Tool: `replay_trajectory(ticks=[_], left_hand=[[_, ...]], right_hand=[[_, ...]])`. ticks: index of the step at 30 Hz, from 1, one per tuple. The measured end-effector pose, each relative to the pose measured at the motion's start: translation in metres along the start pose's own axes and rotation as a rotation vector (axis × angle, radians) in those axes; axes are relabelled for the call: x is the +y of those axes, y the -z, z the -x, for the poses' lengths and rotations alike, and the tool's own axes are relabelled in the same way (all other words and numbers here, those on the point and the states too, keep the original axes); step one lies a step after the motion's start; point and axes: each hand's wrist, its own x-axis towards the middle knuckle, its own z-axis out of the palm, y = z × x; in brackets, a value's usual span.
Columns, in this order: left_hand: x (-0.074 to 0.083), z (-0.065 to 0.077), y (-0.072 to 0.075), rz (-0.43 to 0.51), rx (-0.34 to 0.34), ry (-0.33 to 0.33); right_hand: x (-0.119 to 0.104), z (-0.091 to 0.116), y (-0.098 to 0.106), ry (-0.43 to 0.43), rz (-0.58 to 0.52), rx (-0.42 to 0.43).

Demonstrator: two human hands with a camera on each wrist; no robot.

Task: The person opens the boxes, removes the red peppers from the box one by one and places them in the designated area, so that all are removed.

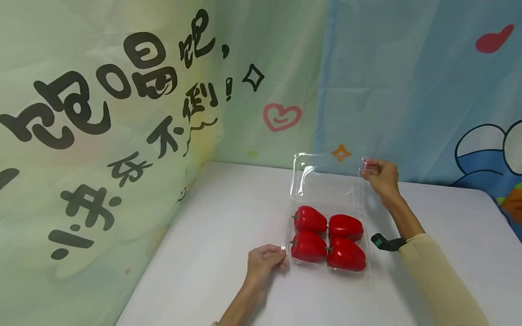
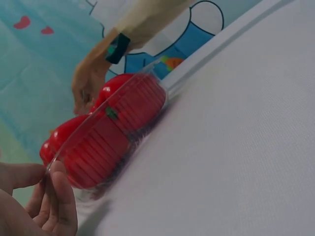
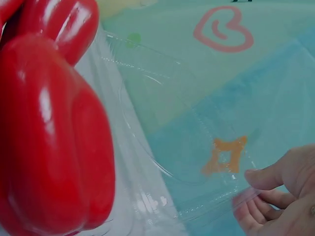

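A clear plastic clamshell box stands on the white table with its lid raised at the back. Several red bell peppers with green stems fill its base in two rows. My left hand pinches the base's left rim between thumb and fingers, as the left wrist view shows close up. At the lid's far right corner, my right hand pinches the thin edge with thumb and fingertips. In the right wrist view the see-through lid spans from the peppers to that hand.
White table surface surrounds the box. Printed cloth walls rise behind and at the left, with black lettering and drawings. A dark strap with a green patch sits at the right wrist, beside the pale yellow sleeve.
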Motion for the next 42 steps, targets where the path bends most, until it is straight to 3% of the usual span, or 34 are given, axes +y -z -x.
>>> replay_trajectory(ticks=[8, 14, 34, 42], left_hand=[[-0.003, 0.004, 0.0, 0.022, -0.005, -0.005], [-0.004, 0.001, 0.0, 0.026, -0.012, -0.015], [-0.002, -0.003, -0.005, 0.007, -0.014, -0.007], [-0.001, -0.003, -0.006, -0.014, -0.011, -0.011]], right_hand=[[0.016, 0.005, -0.002, -0.103, 0.02, -0.205], [0.024, 0.004, -0.003, -0.179, -0.009, -0.297], [0.039, 0.005, 0.001, -0.207, -0.097, -0.34], [0.041, 0.007, 0.005, -0.274, -0.03, -0.395]])
